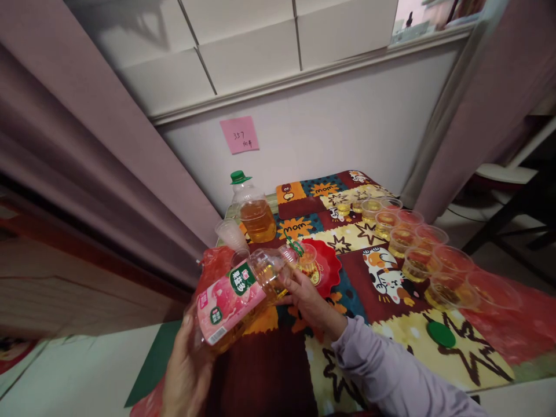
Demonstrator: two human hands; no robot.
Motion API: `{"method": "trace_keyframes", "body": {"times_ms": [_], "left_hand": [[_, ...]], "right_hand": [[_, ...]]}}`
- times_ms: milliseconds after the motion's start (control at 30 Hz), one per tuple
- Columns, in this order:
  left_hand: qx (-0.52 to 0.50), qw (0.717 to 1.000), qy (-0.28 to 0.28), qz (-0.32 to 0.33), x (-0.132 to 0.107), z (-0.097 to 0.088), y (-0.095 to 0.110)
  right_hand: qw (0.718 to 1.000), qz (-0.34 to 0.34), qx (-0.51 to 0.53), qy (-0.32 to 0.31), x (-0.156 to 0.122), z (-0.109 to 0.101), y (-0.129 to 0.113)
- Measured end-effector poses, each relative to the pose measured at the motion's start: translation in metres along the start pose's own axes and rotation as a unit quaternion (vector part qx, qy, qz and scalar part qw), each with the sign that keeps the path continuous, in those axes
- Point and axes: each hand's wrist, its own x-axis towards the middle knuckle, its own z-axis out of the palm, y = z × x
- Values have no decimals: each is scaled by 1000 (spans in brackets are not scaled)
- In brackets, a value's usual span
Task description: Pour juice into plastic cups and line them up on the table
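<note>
My left hand (185, 370) is closed round the base of a clear bottle with a pink label (237, 298), tilted with its open neck toward a small clear plastic cup (307, 262). The cup stands on a red plate (330, 267) and holds amber liquid. My right hand (304, 296) grips the bottle near its neck, just beside the cup. A green bottle cap (441, 334) lies loose on the patterned tablecloth (391, 347) to the right.
A second bottle with a green cap (252, 209) stands at the back, with a stack of empty cups (232, 234) beside it. Several filled cups (417, 255) line the table's right side. A pink note (239, 134) hangs on the wall. Curtains flank both sides.
</note>
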Motion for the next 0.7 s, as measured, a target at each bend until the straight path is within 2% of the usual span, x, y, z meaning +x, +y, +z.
{"method": "trace_keyframes", "body": {"times_ms": [133,233,300,400,500,600,700], "left_hand": [[-38,999,6,-7,7,-10,-19],[-57,998,16,-10,10,-15,-32],[-63,998,20,-10,10,-16,-38],[-60,998,14,-11,9,-16,-46],[-50,998,14,-26,12,-18,-54],[-37,999,25,-23,20,-27,-58],[-7,1000,-7,10,30,-38,-50]], "right_hand": [[998,-16,-53,19,0,1,2],[994,-56,-86,43,-1,6,2],[992,-72,-95,46,-4,12,1],[990,-57,-128,15,-11,25,-7],[974,-73,-213,17,-18,40,-16],[952,-107,-284,35,-23,54,-24],[944,-123,-305,39,-26,68,-31]]}}
